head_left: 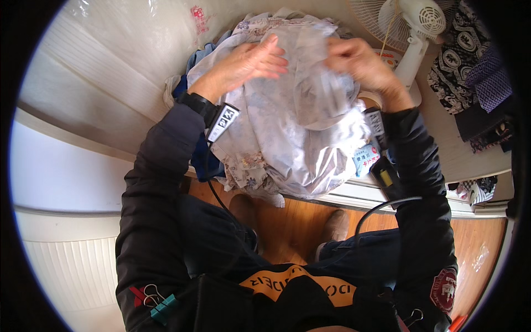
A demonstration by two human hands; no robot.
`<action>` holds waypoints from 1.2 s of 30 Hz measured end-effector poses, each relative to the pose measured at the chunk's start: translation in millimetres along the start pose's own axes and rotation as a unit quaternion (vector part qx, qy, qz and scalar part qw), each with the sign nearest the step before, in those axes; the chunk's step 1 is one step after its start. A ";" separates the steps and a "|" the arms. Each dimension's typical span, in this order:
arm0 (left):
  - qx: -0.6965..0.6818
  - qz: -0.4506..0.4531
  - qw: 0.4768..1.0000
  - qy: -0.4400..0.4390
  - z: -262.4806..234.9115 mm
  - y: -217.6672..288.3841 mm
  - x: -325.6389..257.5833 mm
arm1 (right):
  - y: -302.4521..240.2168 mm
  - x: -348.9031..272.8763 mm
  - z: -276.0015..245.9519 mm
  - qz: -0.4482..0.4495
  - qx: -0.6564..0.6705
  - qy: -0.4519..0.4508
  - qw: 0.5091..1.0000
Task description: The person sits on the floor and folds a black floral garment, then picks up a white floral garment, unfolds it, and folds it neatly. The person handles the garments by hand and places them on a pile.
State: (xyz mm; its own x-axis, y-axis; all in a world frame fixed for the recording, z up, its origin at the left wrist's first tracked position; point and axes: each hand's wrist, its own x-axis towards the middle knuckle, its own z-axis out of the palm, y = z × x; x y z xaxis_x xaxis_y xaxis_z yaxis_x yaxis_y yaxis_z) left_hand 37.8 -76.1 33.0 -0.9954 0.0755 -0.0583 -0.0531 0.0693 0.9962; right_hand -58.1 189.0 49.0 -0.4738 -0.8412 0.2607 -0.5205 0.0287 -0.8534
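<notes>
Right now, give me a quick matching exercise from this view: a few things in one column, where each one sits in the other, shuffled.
Things:
1. left hand
2. right hand
3. white fan
4. patterned dark cloths

Places:
A. far right edge
B. flat on the pale fabric bundle
C. top right, behind the bundle
D. gripping the bundle's upper right

Pairs: 1-B, 2-D, 3-C, 4-A

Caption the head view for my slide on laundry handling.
Both hands, left hand and right hand, press a pale cloth bundle.
</notes>
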 end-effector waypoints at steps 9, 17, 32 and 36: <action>-0.027 0.041 0.999 -0.022 20.0 21.9 -17.5 | -51.3 -3.6 107.9 -0.165 0.012 -0.173 0.971; -0.085 0.134 0.983 -0.089 21.3 89.3 -52.1 | -9.0 17.2 44.7 0.039 -0.134 0.185 0.973; 0.056 0.542 0.827 0.139 23.8 163.0 -128.1 | -21.4 32.0 18.0 -0.147 0.013 0.284 0.947; 0.204 0.548 0.722 0.370 -0.7 176.3 -145.5 | -29.3 27.2 -18.7 -0.111 0.038 0.331 0.936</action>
State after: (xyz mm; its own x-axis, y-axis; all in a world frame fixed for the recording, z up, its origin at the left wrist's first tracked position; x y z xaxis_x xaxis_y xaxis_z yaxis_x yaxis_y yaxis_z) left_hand 173.2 -75.5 217.1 -0.2006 -0.2343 0.9512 0.6763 0.6694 0.3075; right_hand -69.1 175.4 89.5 -0.7094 -0.3015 0.6370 -0.6182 -0.1680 -0.7679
